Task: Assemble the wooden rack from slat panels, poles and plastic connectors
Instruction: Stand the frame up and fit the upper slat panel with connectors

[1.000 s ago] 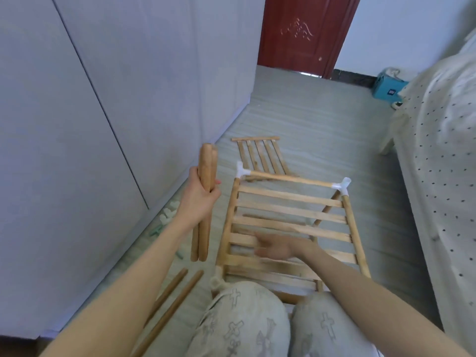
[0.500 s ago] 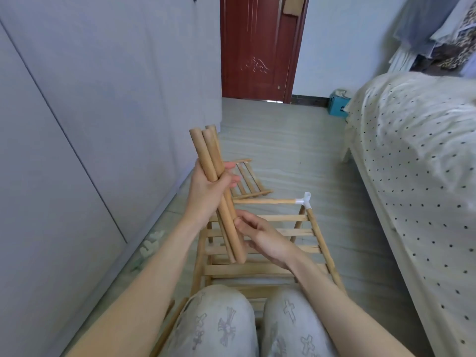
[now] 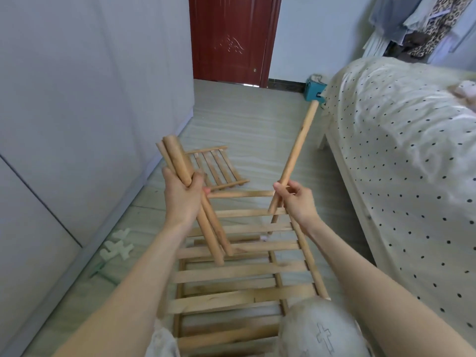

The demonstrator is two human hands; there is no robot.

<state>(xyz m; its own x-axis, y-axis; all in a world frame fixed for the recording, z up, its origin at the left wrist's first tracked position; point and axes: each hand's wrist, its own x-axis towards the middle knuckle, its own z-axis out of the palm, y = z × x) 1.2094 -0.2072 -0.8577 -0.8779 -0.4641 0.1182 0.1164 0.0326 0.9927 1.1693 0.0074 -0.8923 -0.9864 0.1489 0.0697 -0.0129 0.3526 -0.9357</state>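
Soft, even daylight, faint shadows, no glare; wide-angle bending at the edges, slight blur low in frame.

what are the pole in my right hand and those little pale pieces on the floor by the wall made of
Pole: looks like bare, unfinished wood or bamboo, tan with a matte grain. Pale pieces: probably moulded plastic, off-white and smooth, though small and blurred.

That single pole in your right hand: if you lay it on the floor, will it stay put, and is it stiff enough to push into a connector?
The pole looks round and smooth, so it would probably roll on the bare floor. It appears to be straight solid wood and shows no bend while the right hand grips it near one end, so it is likely stiff and fairly light.
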